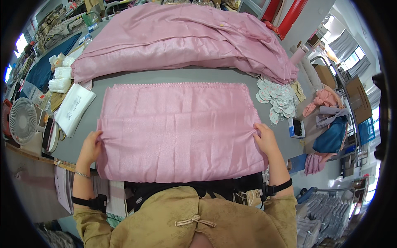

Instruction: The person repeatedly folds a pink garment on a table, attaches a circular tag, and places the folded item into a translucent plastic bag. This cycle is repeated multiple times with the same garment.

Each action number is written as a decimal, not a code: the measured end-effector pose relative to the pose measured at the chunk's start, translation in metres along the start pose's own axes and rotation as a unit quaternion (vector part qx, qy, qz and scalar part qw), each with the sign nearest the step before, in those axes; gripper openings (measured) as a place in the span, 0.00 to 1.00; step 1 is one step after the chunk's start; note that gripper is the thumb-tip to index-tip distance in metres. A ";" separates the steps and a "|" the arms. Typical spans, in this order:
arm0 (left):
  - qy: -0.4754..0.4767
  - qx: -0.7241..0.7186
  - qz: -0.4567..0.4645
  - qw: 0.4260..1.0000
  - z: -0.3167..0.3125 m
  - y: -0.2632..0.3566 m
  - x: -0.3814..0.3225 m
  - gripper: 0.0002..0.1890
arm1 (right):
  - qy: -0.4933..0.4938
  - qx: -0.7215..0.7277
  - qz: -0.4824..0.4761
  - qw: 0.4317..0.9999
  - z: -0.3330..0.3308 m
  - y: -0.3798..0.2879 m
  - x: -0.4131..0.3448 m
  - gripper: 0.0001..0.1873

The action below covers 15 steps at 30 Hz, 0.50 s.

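Observation:
A shiny pink cloth [176, 136] lies folded in layers before me, its stitched edges along the far side and upper right. My left hand [92, 147] pinches its left edge between thumb and fingers. On the opposite side my right hand [265, 139] grips the right edge, and small creases run inward from both grips. The cloth's near fold hangs at the table's front edge, close to my body. Beyond it, a large heap of the same pink fabric [173, 46] spreads over the back of the grey table [186, 74].
Right of the cloth lie a pile of white tags [276, 96] and a small blue box [296, 127]. To the left are a printed white bag [74, 108], scissors handles [62, 134], white rolled bundles [60, 84] and a white fan [23, 121]. A red pipe [290, 18] stands behind.

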State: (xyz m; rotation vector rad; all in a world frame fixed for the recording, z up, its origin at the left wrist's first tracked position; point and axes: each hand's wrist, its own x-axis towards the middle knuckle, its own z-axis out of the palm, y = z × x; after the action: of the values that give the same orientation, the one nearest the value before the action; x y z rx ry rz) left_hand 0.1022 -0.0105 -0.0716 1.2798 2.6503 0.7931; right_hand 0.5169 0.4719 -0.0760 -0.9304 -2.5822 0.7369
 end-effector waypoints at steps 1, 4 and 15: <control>0.012 0.036 -0.035 0.999 -0.001 -0.004 0.002 0.20 | -0.004 -0.081 0.004 0.997 -0.003 -0.005 0.003 0.15; 0.056 0.062 -0.060 0.995 -0.016 -0.023 0.012 0.16 | 0.033 -0.188 -0.069 0.979 -0.017 -0.013 0.016 0.13; 0.122 -0.062 -0.139 0.981 0.036 -0.077 0.125 0.15 | 0.113 -0.043 0.117 0.986 0.037 0.016 0.117 0.16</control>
State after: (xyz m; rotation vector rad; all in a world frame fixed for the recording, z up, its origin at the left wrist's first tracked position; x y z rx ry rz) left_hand -0.0218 0.0583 -0.1235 0.8015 2.8231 1.1098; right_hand 0.4214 0.5457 -0.1037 -1.2818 -2.3478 0.5424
